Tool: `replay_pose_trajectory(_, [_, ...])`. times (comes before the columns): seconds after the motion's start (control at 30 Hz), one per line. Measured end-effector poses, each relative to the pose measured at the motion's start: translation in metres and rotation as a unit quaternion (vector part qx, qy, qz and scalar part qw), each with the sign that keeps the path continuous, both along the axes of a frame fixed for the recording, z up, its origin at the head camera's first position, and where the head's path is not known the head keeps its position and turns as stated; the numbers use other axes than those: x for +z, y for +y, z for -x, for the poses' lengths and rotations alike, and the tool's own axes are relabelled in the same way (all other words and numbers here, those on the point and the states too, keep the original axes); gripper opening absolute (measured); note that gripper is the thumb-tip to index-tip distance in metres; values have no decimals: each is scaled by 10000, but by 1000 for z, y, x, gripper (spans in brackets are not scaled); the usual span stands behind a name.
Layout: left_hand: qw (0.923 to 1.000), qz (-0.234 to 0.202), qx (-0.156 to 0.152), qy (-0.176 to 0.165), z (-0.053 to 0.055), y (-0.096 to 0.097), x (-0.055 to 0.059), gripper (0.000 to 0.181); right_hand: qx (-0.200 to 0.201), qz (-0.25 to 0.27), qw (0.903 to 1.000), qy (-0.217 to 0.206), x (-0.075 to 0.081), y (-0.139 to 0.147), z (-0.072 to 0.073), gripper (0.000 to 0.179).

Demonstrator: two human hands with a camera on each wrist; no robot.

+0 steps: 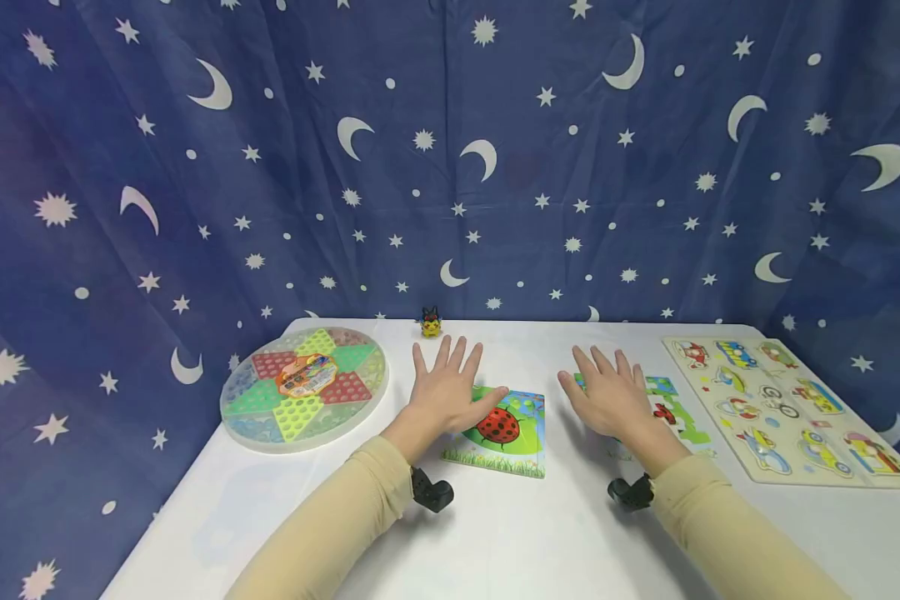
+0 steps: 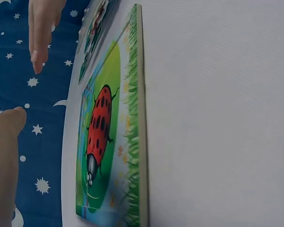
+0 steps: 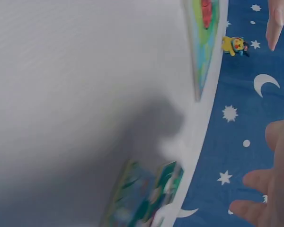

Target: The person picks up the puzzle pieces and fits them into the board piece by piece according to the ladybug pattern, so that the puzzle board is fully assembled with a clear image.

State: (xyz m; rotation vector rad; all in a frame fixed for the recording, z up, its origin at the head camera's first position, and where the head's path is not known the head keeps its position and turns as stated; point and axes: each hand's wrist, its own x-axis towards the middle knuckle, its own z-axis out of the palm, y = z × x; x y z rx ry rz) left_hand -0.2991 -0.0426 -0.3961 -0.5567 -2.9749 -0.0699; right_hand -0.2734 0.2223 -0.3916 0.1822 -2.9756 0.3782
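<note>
Both hands hover over the white table with fingers spread, holding nothing. My left hand (image 1: 444, 398) is over the left edge of a ladybug picture puzzle (image 1: 501, 429), whose red spotted beetle and grass border show fully in the left wrist view. My right hand (image 1: 613, 402) covers much of a second puzzle (image 1: 678, 421), green and blue with a small red figure. Pieces of that second puzzle (image 3: 137, 196) appear blurred at the bottom of the right wrist view, beside the hand's shadow.
A round Chinese checkers board (image 1: 307, 387) lies at the left. At the right is a wooden vehicle puzzle board (image 1: 783, 408). A small yellow toy figure (image 1: 431, 322) stands at the back edge, before a blue star-and-moon curtain (image 1: 517, 192).
</note>
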Motion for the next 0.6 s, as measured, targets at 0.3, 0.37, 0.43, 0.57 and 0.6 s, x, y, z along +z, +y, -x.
replay_pose_trajectory(0.3, [9995,-158,-124,-257,-6,-12,-20,95,98,10,9999,-140,-11,17,-2,70])
replay_pose_trajectory(0.37, [9989,-247,-204,-333,-10,-14,-26,95,99,5,9998,-176,-13,19,-2,68])
replay_pose_trajectory(0.43, [9981,-354,-263,-427,-15,-17,-32,95,77,27,9997,-236,-15,21,0,66])
replay_pose_trajectory(0.57, [9955,-683,-330,-560,-27,-24,-44,95,95,4,9995,-305,-21,26,4,63])
replay_pose_trajectory(0.6, [9948,-754,-358,-578,-30,-25,-46,96,109,-5,9995,-289,-22,28,5,62])
